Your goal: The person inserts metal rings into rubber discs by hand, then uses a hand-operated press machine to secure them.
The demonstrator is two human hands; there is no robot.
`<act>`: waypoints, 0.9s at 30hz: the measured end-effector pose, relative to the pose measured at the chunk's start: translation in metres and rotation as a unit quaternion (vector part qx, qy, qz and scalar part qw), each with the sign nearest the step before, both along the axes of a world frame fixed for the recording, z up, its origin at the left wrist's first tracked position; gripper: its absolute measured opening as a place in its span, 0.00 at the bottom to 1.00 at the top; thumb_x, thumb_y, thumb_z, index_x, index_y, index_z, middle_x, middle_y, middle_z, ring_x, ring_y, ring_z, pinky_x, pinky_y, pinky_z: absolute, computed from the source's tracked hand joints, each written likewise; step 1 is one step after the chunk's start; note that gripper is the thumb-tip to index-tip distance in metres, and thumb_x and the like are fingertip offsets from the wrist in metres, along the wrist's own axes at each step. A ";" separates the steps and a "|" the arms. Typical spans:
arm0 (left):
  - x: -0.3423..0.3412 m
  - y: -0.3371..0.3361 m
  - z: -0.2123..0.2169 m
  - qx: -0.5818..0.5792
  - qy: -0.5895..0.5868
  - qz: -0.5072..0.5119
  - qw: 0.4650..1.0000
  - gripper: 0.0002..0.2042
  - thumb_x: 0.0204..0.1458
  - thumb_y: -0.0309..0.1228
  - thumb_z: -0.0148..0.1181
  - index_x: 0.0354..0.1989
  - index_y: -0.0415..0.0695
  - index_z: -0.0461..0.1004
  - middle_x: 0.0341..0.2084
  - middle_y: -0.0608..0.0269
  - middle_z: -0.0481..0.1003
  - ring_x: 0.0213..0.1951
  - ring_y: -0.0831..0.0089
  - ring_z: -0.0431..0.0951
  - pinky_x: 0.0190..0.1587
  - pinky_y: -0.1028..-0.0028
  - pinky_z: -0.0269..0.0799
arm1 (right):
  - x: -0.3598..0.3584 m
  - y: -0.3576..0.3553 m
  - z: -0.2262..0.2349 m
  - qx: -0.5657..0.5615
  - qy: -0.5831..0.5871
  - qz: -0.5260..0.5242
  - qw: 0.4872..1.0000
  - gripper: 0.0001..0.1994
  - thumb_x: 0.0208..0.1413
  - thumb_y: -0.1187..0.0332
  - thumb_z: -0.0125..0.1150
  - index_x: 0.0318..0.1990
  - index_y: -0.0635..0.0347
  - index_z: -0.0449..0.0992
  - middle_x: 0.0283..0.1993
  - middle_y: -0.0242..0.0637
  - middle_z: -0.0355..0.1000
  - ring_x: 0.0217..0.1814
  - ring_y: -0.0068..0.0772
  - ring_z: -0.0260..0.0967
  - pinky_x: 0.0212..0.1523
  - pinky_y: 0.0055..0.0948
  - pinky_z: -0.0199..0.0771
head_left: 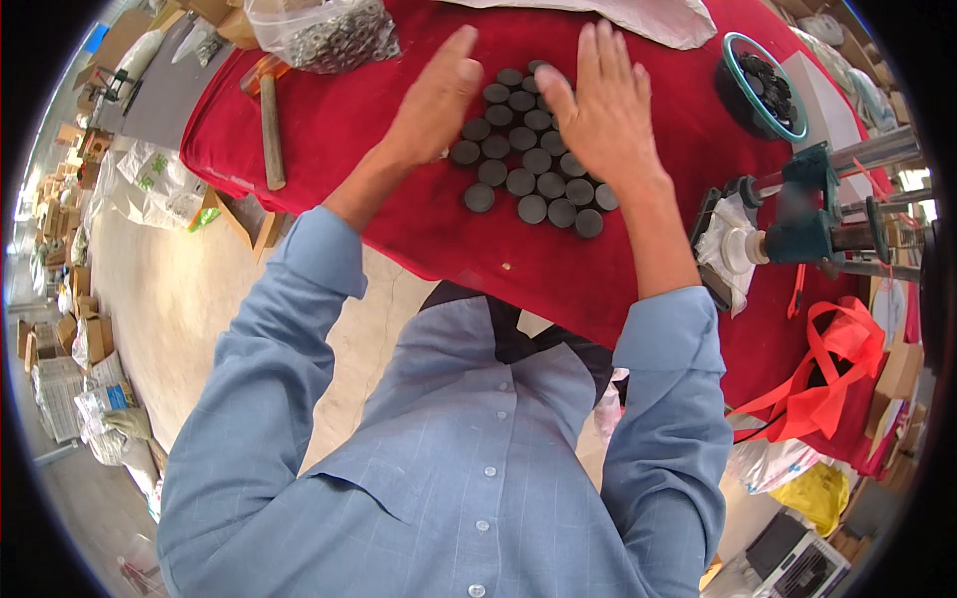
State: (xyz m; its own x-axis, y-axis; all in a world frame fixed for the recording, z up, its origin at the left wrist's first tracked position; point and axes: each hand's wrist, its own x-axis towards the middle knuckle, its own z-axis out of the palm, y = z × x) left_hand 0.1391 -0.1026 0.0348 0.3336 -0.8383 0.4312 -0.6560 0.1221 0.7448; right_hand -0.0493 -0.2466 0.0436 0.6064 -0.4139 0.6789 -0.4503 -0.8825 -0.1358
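Several flat black discs (520,181) lie in a loose cluster on the red cloth (419,224) between my hands. My left hand (436,100) is held at the cluster's left side, thumb up and fingers stretched out, with nothing in it. Over the right part of the cluster, my right hand (606,110) spreads flat, palm down, hiding some discs beneath it. Whether its palm touches them I cannot tell.
A hammer (271,130) lies at the left, below a clear bag of small metal parts (344,40). At the right stand a teal-rimmed bowl (763,85) of black pieces and a green press-like tool (802,209). A red strap bag (832,359) hangs near the right edge.
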 end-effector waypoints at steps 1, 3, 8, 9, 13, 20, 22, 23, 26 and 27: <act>0.001 0.019 0.002 0.000 -0.001 0.008 1.000 0.36 0.76 0.52 0.41 0.79 0.31 0.53 0.80 0.39 0.55 0.82 0.50 0.51 0.82 0.61 0.44 | 0.008 0.006 0.018 0.000 -0.001 0.008 1.000 0.42 0.73 0.39 0.47 0.76 0.73 0.60 0.80 0.60 0.58 0.83 0.59 0.54 0.78 0.63 0.54; 0.004 0.050 0.006 -0.001 -0.012 0.066 0.998 0.36 0.76 0.51 0.41 0.79 0.30 0.53 0.79 0.38 0.55 0.81 0.49 0.51 0.82 0.61 0.45 | 0.021 0.012 0.041 -0.029 -0.058 0.044 0.997 0.41 0.73 0.40 0.48 0.75 0.74 0.61 0.80 0.61 0.58 0.82 0.60 0.56 0.77 0.62 0.55; -0.032 0.102 -0.020 0.072 -0.068 0.065 0.993 0.44 0.69 0.53 0.57 0.79 0.29 0.51 0.79 0.35 0.54 0.81 0.44 0.52 0.81 0.56 0.47 | 0.015 0.024 -0.057 0.041 0.155 0.019 0.987 0.41 0.74 0.38 0.44 0.77 0.68 0.60 0.82 0.57 0.56 0.84 0.57 0.52 0.78 0.63 0.54; -0.040 0.108 -0.025 0.085 -0.096 0.048 0.991 0.47 0.65 0.54 0.62 0.80 0.31 0.50 0.80 0.37 0.52 0.82 0.45 0.50 0.81 0.55 0.46 | 0.014 0.022 -0.057 0.045 0.166 0.026 0.985 0.42 0.74 0.38 0.43 0.78 0.68 0.59 0.83 0.57 0.55 0.85 0.57 0.51 0.79 0.63 0.53; -0.063 0.113 -0.031 0.152 -0.183 0.029 0.971 0.55 0.57 0.59 0.70 0.81 0.34 0.48 0.81 0.39 0.49 0.82 0.45 0.47 0.81 0.49 0.46 | 0.013 0.014 -0.058 0.097 0.156 0.028 0.983 0.42 0.75 0.38 0.41 0.79 0.67 0.56 0.84 0.57 0.51 0.87 0.56 0.47 0.81 0.63 0.47; -0.060 0.116 -0.039 0.132 -0.184 0.077 0.971 0.62 0.45 0.62 0.76 0.79 0.30 0.50 0.80 0.38 0.51 0.81 0.44 0.49 0.80 0.46 0.47 | 0.029 0.069 0.016 0.096 0.065 0.094 0.989 0.42 0.74 0.38 0.43 0.80 0.66 0.56 0.85 0.56 0.49 0.88 0.55 0.44 0.82 0.64 0.43; -0.065 0.111 -0.037 0.123 -0.186 0.095 0.970 0.63 0.43 0.62 0.77 0.77 0.28 0.52 0.79 0.36 0.52 0.80 0.42 0.51 0.80 0.46 0.49 | 0.031 0.076 -0.027 0.079 0.126 0.075 0.986 0.42 0.74 0.38 0.44 0.80 0.66 0.57 0.85 0.55 0.51 0.88 0.54 0.45 0.81 0.64 0.45; -0.068 0.115 -0.037 0.123 -0.187 0.126 0.966 0.63 0.41 0.62 0.78 0.76 0.26 0.54 0.78 0.33 0.53 0.79 0.40 0.53 0.79 0.45 0.50 | 0.034 0.084 -0.037 0.068 0.187 0.071 0.978 0.42 0.73 0.38 0.45 0.79 0.66 0.58 0.84 0.53 0.52 0.88 0.54 0.46 0.81 0.65 0.47; -0.068 0.114 -0.040 0.141 -0.177 0.141 0.964 0.65 0.38 0.61 0.81 0.76 0.26 0.53 0.78 0.33 0.53 0.80 0.39 0.52 0.79 0.44 0.50 | 0.037 0.080 -0.050 0.048 0.170 0.072 0.982 0.40 0.72 0.39 0.47 0.78 0.64 0.61 0.83 0.52 0.54 0.86 0.53 0.50 0.79 0.65 0.51; -0.065 0.111 -0.040 0.146 -0.173 0.148 0.963 0.65 0.38 0.61 0.81 0.76 0.26 0.53 0.78 0.33 0.53 0.80 0.39 0.52 0.79 0.44 0.49 | 0.038 0.077 -0.052 0.034 0.167 0.078 0.982 0.40 0.72 0.39 0.47 0.78 0.63 0.62 0.83 0.52 0.55 0.85 0.53 0.51 0.78 0.65 0.52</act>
State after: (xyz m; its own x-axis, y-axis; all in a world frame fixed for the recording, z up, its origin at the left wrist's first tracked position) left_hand 0.0736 0.0088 -0.0050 0.4544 -0.8316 0.3193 -0.8453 -0.2895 0.4490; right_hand -0.0113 -0.1697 -0.0083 0.8504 -0.3354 0.4055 -0.3393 -0.9385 -0.0646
